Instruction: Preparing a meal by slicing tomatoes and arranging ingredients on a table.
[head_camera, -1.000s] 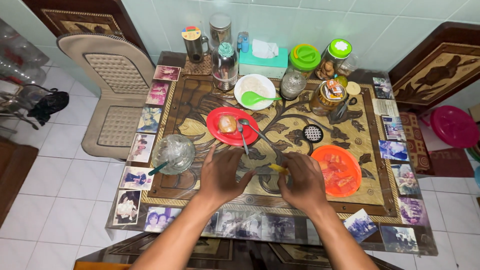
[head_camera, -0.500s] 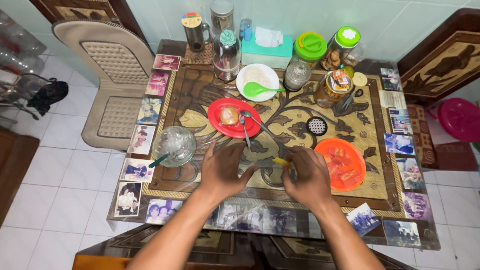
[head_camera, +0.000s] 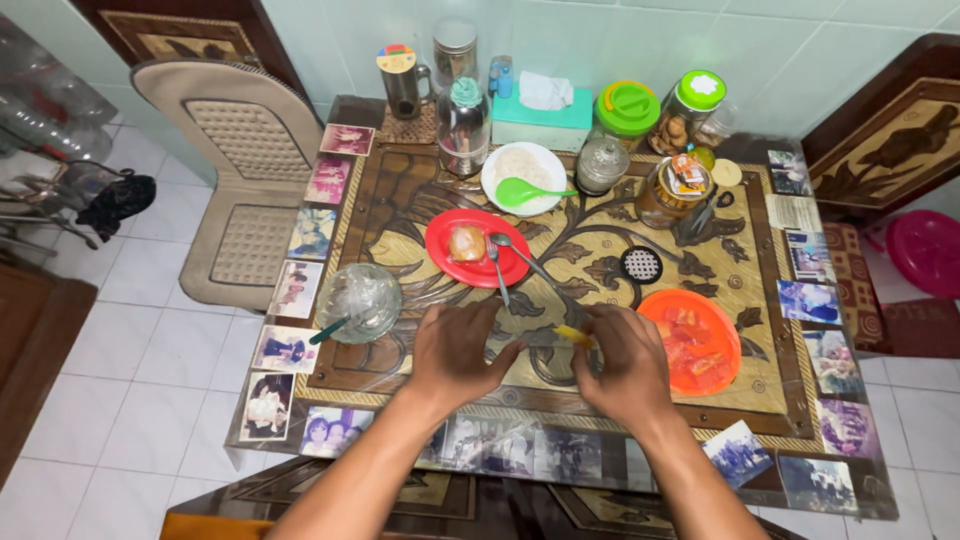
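I see both forearms coming in from the bottom edge, converging over the near half of the glass-topped table (head_camera: 640, 262). Landmark is the red plate (head_camera: 478, 249).

Left hand (head_camera: 460, 352) sits palm down just near of the red plate, fingers spread and lightly curled, thumb angled toward the right hand; it looks to be pressing on or pinching something clear against the glass, I can't tell whether it actually grips. Right hand (head_camera: 625, 362) is near and right of the red plate, knuckles up, fingers curled, closed on a small yellow item (head_camera: 573, 335) that pokes out toward the left hand. Can't identify the item further.

Left of the plate: clear glass bowl (head_camera: 359, 302) with a green-handled utensil sticking out. Right and nearer than the plate: orange bowl (head_camera: 690, 340) holding reddish pieces, just beside the right hand. On the plate: a bun-like piece of food, with a fork (head_camera: 497, 270) and spoon (head_camera: 520, 258) resting off its right rim.

Beyond the plate: white bowl (head_camera: 523, 177) with a green spoon, then jars (head_camera: 625, 110) and a teal tissue box (head_camera: 541, 112) along the tiled wall. Photos lie under the glass around the table edge.
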